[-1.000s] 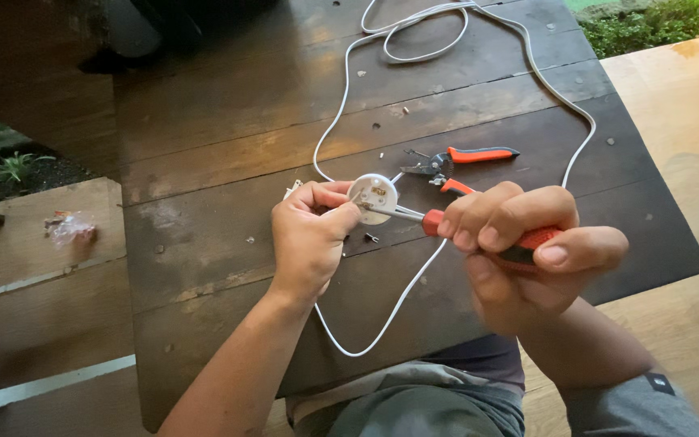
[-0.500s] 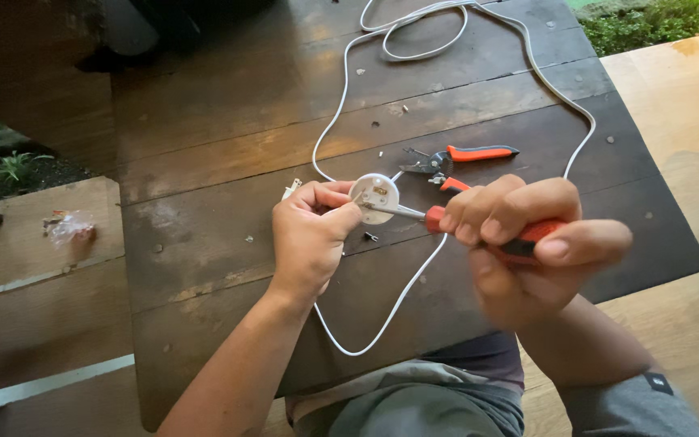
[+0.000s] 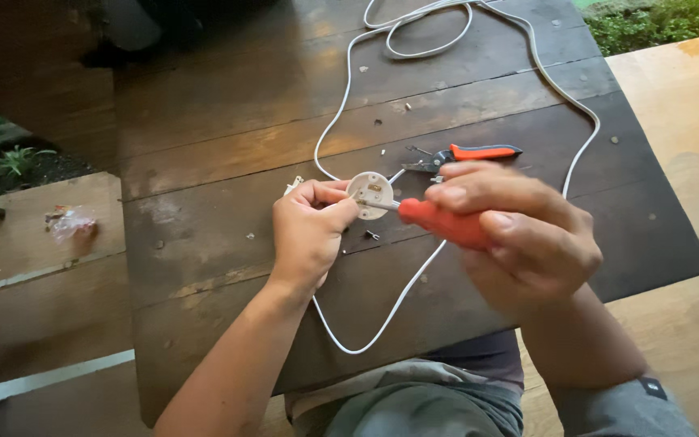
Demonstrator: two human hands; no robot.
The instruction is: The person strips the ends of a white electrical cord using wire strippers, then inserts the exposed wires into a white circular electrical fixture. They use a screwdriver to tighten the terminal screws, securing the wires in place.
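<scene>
Gripping a white fitting (image 3: 370, 194) and red screwdriver (image 3: 438, 221), both hands work mid-table (image 3: 204, 146).

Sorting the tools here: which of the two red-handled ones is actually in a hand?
The screwdriver, gripped in the right hand with its tip at the round white plug. The pliers lie untouched on the table behind.

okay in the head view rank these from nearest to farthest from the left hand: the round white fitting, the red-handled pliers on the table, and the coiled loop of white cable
1. Round white fitting: held at the left hand's fingertips.
2. Red-handled pliers: lying on the wooden table, up and to the right of that hand.
3. Coiled loop of white cable: at the table's far edge, top of the view.
</scene>
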